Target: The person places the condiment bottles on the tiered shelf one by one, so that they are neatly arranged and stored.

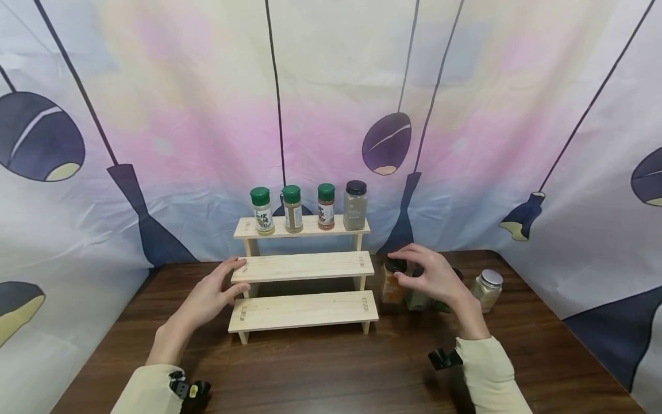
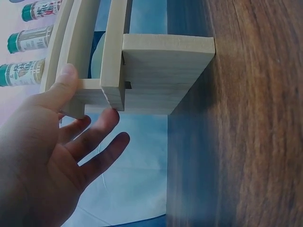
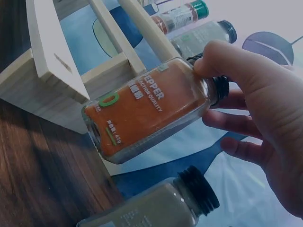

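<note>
- The left hand (image 1: 209, 296) is spread with straight fingers, its thumb (image 2: 64, 82) resting on the left end of the middle step of the wooden rack (image 1: 302, 267). If that hand lifts off, a knock from the right could probably shift the light rack on the table (image 1: 331, 368).
- On the top step stand three green-capped bottles (image 1: 292, 208) of brownish powder and a black-capped jar (image 1: 355, 205) of grey-green powder, all closed; a bump to the rack would likely topple them.
- The right hand (image 1: 434, 279) pinches the black cap of the orange spice jar (image 3: 142, 111), which is just right of the rack at table level. Held by the cap alone, it might slip or swing.
- A grey-filled jar (image 3: 156, 203) stands close beside it and could be nudged over.
- Furthest right, a silver-lidded jar (image 1: 486, 289) holds pale powder.
</note>
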Demonstrator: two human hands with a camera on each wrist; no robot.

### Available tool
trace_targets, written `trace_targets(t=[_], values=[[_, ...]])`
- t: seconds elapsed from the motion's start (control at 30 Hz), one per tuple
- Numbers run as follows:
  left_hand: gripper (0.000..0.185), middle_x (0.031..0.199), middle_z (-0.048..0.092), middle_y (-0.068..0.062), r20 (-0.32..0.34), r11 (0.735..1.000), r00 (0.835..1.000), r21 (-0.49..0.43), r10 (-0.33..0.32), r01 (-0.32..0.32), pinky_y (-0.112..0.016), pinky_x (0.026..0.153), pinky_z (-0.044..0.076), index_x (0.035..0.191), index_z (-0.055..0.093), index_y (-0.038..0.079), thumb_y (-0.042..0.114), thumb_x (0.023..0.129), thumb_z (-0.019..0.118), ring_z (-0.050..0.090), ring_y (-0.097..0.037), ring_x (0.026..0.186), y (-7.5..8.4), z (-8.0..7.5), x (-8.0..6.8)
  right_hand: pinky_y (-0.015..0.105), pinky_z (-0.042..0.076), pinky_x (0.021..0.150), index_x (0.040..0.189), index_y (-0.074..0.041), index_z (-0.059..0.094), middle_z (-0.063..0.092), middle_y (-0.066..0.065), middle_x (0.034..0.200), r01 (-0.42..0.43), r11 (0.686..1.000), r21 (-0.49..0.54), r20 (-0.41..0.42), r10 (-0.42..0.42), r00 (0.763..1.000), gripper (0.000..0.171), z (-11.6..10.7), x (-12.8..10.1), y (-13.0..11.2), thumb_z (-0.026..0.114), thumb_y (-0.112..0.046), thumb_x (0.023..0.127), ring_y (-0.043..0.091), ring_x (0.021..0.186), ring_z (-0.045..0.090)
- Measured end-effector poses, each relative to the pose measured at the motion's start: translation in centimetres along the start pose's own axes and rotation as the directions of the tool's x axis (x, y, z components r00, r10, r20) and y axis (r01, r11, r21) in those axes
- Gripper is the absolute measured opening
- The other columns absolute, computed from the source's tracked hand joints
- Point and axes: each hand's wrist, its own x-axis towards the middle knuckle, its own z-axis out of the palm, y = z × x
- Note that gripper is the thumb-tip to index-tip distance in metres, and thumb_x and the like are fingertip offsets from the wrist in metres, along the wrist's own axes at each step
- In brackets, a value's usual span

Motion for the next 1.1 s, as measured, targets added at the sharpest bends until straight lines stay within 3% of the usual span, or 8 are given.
trace_targets(t=[0.3,0.5,0.83,1.1], values=[[0.072,0.161,0.026,-0.022,-0.013,1.0,1.0,0.01,0.003,-0.003,-0.053,0.086,0.051,0.153,0.037,0.014,0.05,0.096,0.061,0.069,-0.013,0.071,-0.1,0.1,0.0,0.029,0.047,0.065,0.118,-0.018,0.073,0.067,-0.004,0.108,0.075,0.996,-0.043,-0.089,-0.078,0.993,0.035,-0.3,0.5,-0.6,0.077,-0.018,0.083,0.015,0.075,0.057],[0.072,0.161,0.025,-0.022,-0.001,1.0,1.0,0.015,0.002,-0.002,-0.054,0.088,0.051,0.154,0.036,0.013,0.048,0.096,0.061,0.069,-0.011,0.072,-0.1,0.2,0.3,0.025,0.046,0.064,0.118,-0.019,0.073,0.067,-0.006,0.105,0.13,0.991,-0.037,-0.109,-0.133,0.985,0.035,-0.8,1.5,-1.5,0.077,-0.019,0.083,0.005,0.076,0.053],[0.07,0.162,0.024,-0.022,-0.009,1.0,1.0,0.004,0.0,0.0,-0.05,0.083,0.053,0.154,0.036,0.012,0.045,0.097,0.062,0.069,-0.014,0.071,-0.1,0.0,0.0,0.036,0.053,0.079,0.12,-0.022,0.072,0.068,-0.007,0.11,0.183,0.983,0.002,-0.087,-0.182,0.979,0.035,-1.1,4.4,-4.4,0.076,-0.022,0.085,0.01,0.096,0.063],[0.068,0.162,0.023,-0.021,-0.004,1.0,1.0,-0.013,-0.002,0.002,-0.045,0.077,0.055,0.154,0.036,0.013,0.041,0.097,0.062,0.069,-0.013,0.072,0.0,0.1,0.1,0.026,0.051,0.069,0.12,-0.018,0.072,0.066,-0.004,0.106,0.283,0.958,0.045,-0.068,-0.279,0.958,0.033,-0.5,7.1,-6.3,0.073,-0.021,0.087,0.006,0.082,0.059]])
